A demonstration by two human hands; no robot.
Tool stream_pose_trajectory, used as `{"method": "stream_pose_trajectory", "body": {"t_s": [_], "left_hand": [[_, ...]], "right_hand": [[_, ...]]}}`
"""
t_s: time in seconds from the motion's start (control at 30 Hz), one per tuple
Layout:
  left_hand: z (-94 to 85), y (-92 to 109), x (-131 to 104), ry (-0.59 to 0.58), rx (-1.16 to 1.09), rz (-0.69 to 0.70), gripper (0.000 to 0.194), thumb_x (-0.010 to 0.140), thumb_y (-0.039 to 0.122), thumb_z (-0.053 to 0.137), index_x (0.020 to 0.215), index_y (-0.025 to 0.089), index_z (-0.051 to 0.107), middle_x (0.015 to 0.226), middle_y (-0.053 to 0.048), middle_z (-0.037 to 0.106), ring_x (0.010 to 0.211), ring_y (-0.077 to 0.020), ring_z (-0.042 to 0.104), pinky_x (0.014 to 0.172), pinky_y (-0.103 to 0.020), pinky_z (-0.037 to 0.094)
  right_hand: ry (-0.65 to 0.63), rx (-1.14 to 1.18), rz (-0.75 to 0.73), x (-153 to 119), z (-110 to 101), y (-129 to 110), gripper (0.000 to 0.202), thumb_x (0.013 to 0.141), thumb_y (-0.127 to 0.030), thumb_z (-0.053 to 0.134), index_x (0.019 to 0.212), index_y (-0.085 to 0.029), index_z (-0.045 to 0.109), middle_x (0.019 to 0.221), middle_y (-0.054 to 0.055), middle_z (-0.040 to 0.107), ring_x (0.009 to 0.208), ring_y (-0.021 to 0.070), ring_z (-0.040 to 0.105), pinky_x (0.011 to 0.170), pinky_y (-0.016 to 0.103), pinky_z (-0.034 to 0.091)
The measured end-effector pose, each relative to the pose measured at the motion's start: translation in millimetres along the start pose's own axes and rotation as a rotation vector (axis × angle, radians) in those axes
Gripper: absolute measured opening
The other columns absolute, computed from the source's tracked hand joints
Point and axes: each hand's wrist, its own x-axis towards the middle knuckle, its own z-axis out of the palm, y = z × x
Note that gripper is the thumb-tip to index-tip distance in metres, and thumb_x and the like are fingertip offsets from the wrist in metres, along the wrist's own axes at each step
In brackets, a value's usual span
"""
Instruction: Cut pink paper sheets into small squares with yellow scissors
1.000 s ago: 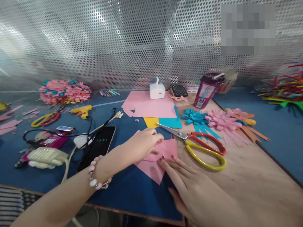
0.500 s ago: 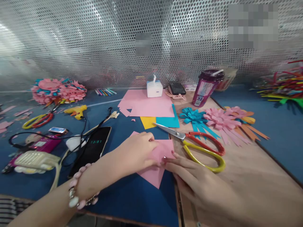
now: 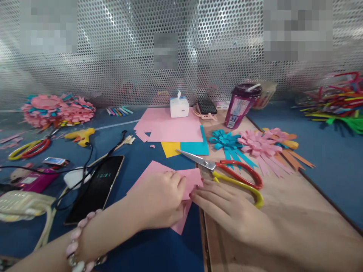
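A folded sheet of pink paper (image 3: 153, 170) lies on the blue tabletop in front of me, one corner pointing towards me. My left hand (image 3: 166, 198) is closed on it, with curled fingers pressing on the upper layer and the thumb low near the fold. At the paper's right edge, my right hand (image 3: 227, 206) holds it under fairly straight fingertips; the right thumb is hidden. Just beyond my right fingers rest large scissors (image 3: 211, 165) with one red and one yellow handle, blades pointing left. A bead bracelet (image 3: 75, 241) circles my left wrist.
Behind the hands lie pink sheets (image 3: 176, 130), a blue sheet (image 3: 195, 146) and a tissue box (image 3: 179, 108). A purple cup (image 3: 241, 105) and paper flowers (image 3: 259, 143) stand right. Left are a phone (image 3: 98, 189), cables, a yellow glue gun (image 3: 81, 136) and other scissors (image 3: 31, 148).
The pink paper's left part now spreads further left and its fold lies flatter. My left hand has shifted left and down; my right fingers remain at the right edge. The view has turned slightly right.
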Motion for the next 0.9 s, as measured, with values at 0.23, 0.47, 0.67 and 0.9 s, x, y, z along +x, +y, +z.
{"method": "stream_pose_trajectory", "body": {"t_s": [0.23,0.47,0.67,0.9], "left_hand": [[38.1,20.0,-2.3,0.184,0.378,0.085,0.034,0.084,0.009,0.045,0.113,-0.003,0.059,0.102,-0.030,0.068,0.089,-0.0348,0.071,0.067,-0.041,0.058],[39.6,21.1,-1.6,0.093,0.320,0.116,0.035,0.080,0.006,0.048,0.112,-0.004,0.058,0.108,-0.030,0.067,0.102,-0.0372,0.066,0.073,-0.042,0.058],[16.4,1.2,-1.1,0.014,0.186,0.168,0.030,0.082,0.003,0.044,0.105,0.001,0.062,0.098,-0.021,0.071,0.091,-0.0278,0.069,0.071,-0.036,0.058],[-5.7,1.6,-2.9,0.116,0.131,0.179,0.018,0.084,0.010,0.044,0.076,0.014,0.059,0.058,-0.003,0.060,0.044,-0.0176,0.056,0.037,-0.029,0.037]], "right_hand": [[0.016,-0.101,-0.023,0.1,6.6,1.1,0.033,0.092,-0.005,0.037,0.094,-0.007,0.070,0.084,0.011,0.071,0.082,0.0212,0.064,0.086,0.040,0.054],[0.035,-0.240,-0.109,1.8,1.0,-2.2,0.030,0.087,-0.005,0.043,0.080,-0.010,0.072,0.080,0.010,0.069,0.086,0.0239,0.063,0.097,0.047,0.047],[0.024,-0.282,-0.106,-0.7,-13.0,9.4,0.029,0.087,-0.006,0.043,0.085,-0.010,0.071,0.086,0.012,0.070,0.095,0.0267,0.063,0.097,0.049,0.046],[0.110,-0.279,-0.148,2.0,-31.6,18.2,0.033,0.092,-0.006,0.037,0.091,-0.010,0.069,0.086,0.010,0.073,0.092,0.0239,0.065,0.090,0.044,0.049]]}}
